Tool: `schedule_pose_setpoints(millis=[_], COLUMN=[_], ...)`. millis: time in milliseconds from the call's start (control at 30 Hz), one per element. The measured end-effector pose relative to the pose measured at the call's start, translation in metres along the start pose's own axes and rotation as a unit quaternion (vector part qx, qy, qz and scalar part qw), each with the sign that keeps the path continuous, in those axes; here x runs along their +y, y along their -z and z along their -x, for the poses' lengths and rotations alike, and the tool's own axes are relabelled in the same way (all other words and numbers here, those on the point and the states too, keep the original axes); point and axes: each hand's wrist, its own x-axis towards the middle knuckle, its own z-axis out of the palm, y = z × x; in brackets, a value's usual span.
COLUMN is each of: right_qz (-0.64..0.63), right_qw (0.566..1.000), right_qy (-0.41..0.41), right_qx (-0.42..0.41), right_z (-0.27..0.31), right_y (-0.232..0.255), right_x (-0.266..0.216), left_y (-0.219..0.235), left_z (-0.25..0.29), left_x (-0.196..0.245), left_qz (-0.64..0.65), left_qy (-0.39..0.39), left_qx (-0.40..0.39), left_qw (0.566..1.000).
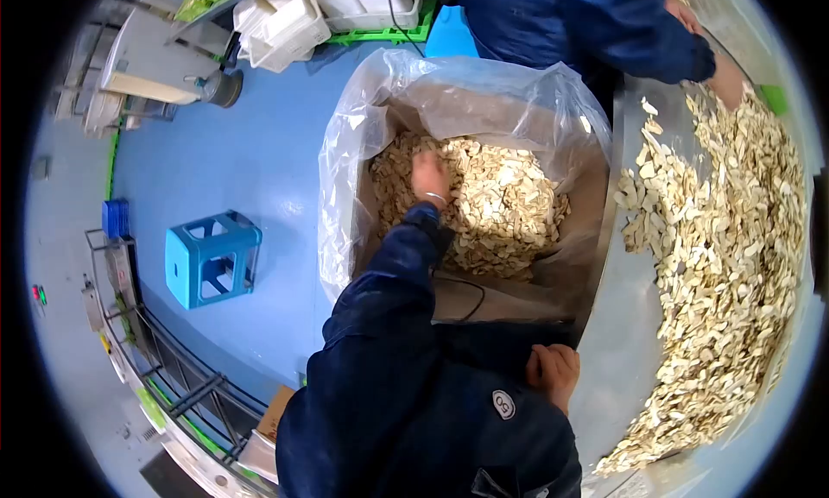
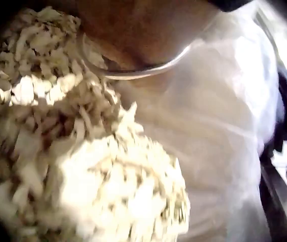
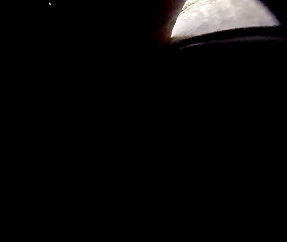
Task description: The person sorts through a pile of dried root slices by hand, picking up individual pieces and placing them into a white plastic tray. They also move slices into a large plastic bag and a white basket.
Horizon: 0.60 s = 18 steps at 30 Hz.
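A plastic-lined box (image 1: 458,92) holds a heap of pale dried slices (image 1: 505,200). My left hand (image 1: 430,177) reaches into the box and touches the slices at the heap's left part; its fingers are blurred, and what they hold cannot be made out. In the left wrist view a bracelet (image 2: 133,74) circles the wrist above the slices (image 2: 123,186), with the plastic liner (image 2: 209,116) beside them. My right hand (image 1: 555,374) rests by the near right corner of the box, fingers loosely curled, with nothing visible in it. The right wrist view is almost wholly dark.
To the right, a metal table (image 1: 609,360) bears a long spread of slices (image 1: 725,308). Another person's arm (image 1: 639,32) reaches over its far end. A blue stool (image 1: 211,258) stands on the blue floor at left. White trays (image 1: 281,23) sit at the back.
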Motion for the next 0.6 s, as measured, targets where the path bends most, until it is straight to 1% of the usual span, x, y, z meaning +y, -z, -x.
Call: schedule_pose_setpoints(millis=[33,67,100,133,167,200,233,300,333,367,433,467,567,600], right_qz=[0.001,0.001,0.002,0.002,0.004,0.007,0.009,0.006,0.008,0.011,0.015,0.02,0.03,0.034], right_qw=[1.0,1.0,1.0,1.0,1.0,1.0,1.0,1.0,1.0,1.0,0.999,0.999,0.999,0.999], right_qy=[-0.002,-0.004,-0.005,-0.008,-0.01,-0.011,-0.013,-0.018,-0.02,-0.019,-0.024,-0.022,-0.018,-0.018], right_qx=[0.0,0.0,-0.001,0.004,0.002,0.0,-0.003,-0.007,-0.009,-0.01,-0.02,-0.026,-0.022,-0.017], right_z=[0.0,0.0,0.0,0.0,0.0,-0.001,-0.003,-0.006,-0.006,-0.008,-0.01,-0.011,-0.009,-0.007], right_y=[0.001,0.001,0.001,0.001,0.0,0.0,0.0,0.001,0.001,0.001,0.004,0.005,0.0,-0.002], right_x=[0.0,0.001,0.002,0.002,0.002,0.002,0.001,-0.003,-0.003,-0.003,-0.006,-0.006,-0.005,-0.004], left_y=[-0.001,-0.004,-0.012,-0.022,-0.032,-0.027,-0.023,-0.029,-0.035,-0.04,-0.036,-0.023,-0.035,-0.027], left_z=[-0.011,-0.017,-0.022,-0.025,-0.027,-0.026,-0.023,-0.025,-0.025,-0.024,-0.025,-0.022,-0.022,-0.02], left_x=[-0.025,-0.047,-0.07,-0.092,-0.109,-0.111,-0.112,-0.111,-0.113,-0.114,-0.099,-0.084,-0.098,-0.085], left_qz=[0.036,0.058,0.057,0.043,-0.035,-0.101,-0.245,-0.26,-0.244,-0.229,-0.153,-0.228,-0.154,-0.19], left_qy=[0.125,0.177,0.182,0.161,0.09,0.032,-0.032,0.027,0.06,0.093,0.162,0.073,0.038,0.008], left_qx=[-0.077,-0.094,-0.094,-0.087,-0.079,-0.068,-0.095,-0.153,-0.167,-0.179,-0.17,-0.194,-0.161,-0.122], left_qw=[0.988,0.978,0.977,0.982,0.992,0.992,0.964,0.953,0.953,0.952,0.96,0.951,0.974,0.974])
